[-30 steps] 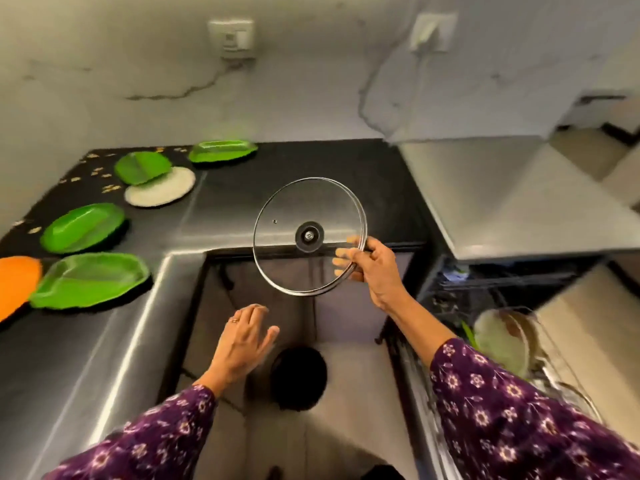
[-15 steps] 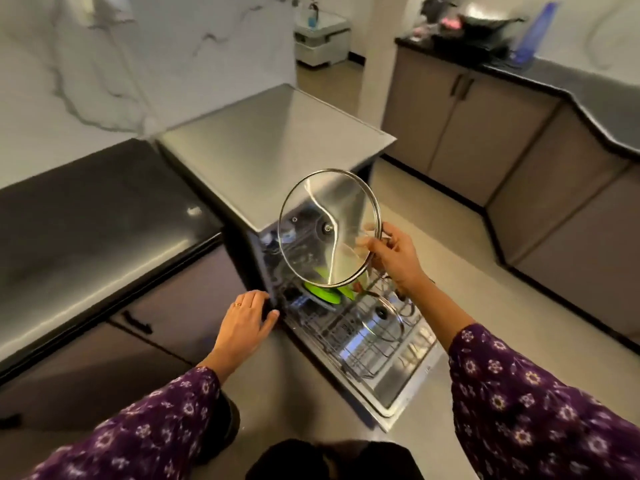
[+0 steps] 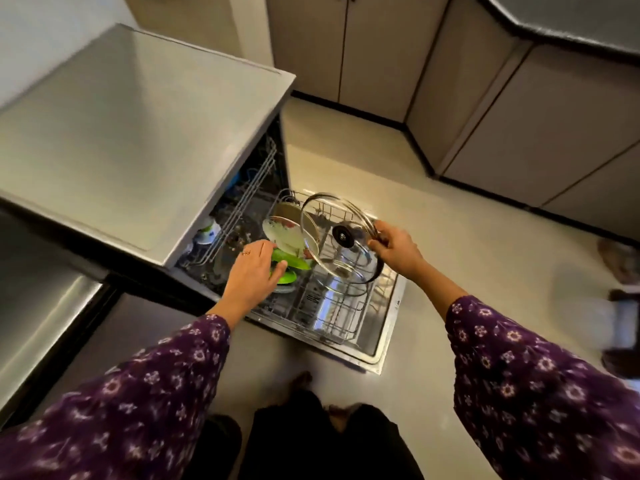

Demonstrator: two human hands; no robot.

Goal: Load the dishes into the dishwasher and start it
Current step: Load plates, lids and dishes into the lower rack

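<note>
Over the open dishwasher [image 3: 145, 126], a person in purple floral sleeves leans toward the pulled-out lower rack [image 3: 349, 327], which sits above the lowered door [image 3: 384, 344]. Their right hand [image 3: 394, 249] pinches the metal rim of a round glass lid [image 3: 329, 220] at its right edge, fingers curled around it. The lid hangs tilted above the middle of the rack, its black knob [image 3: 343, 234] facing the camera, and does not appear to rest on the wires. Their left hand [image 3: 251, 271], a ring on one finger, reaches into the left side of the rack with fingers stretched out and holding nothing, the thumb lying against a green plate [image 3: 294, 262]. A second green plate [image 3: 289, 278] lies just below it, and a pale patterned plate [image 3: 282, 233] stands on edge just behind, partly seen through the lid. Something shiny sits in the rack below the lid; what it is cannot be told. Farther inside, the upper rack [image 3: 254, 188] shows beneath the machine's steel top. Beige cabinets [image 3: 381, 50] line the far and right sides of the pale floor [image 3: 467, 244].
</note>
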